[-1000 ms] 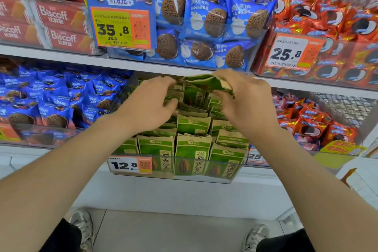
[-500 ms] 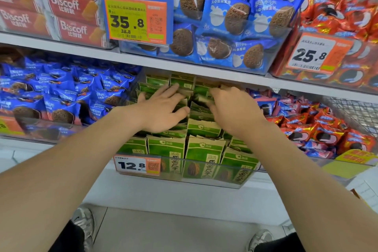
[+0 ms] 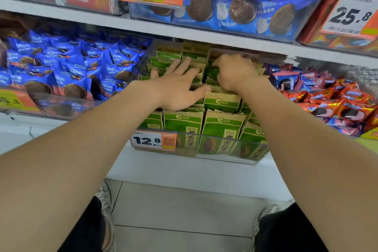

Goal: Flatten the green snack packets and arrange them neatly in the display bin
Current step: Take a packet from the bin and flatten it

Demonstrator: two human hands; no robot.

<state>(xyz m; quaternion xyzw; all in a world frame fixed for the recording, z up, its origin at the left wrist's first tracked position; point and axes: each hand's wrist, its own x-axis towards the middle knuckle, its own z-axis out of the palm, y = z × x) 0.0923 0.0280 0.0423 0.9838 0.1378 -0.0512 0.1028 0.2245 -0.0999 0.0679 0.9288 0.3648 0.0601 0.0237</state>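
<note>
Left hand (image 3: 180,86) lies spread, palm down, pressing the green-and-tan paper snack packets (image 3: 223,102) in the middle rows of the clear plastic display bin (image 3: 214,157). Right hand (image 3: 235,73) is curled among the rear packets under the grey shelf board (image 3: 184,31); a pinch cannot be confirmed. Risk: uneven downward pressure may crease packets or tip the upright front row over the low bin wall.

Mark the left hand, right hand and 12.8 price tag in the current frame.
left hand (image 3: 177,87), head view, on the back of the hand.
right hand (image 3: 235,73), head view, on the back of the hand.
12.8 price tag (image 3: 147,140), head view, on the printed digits.
</note>
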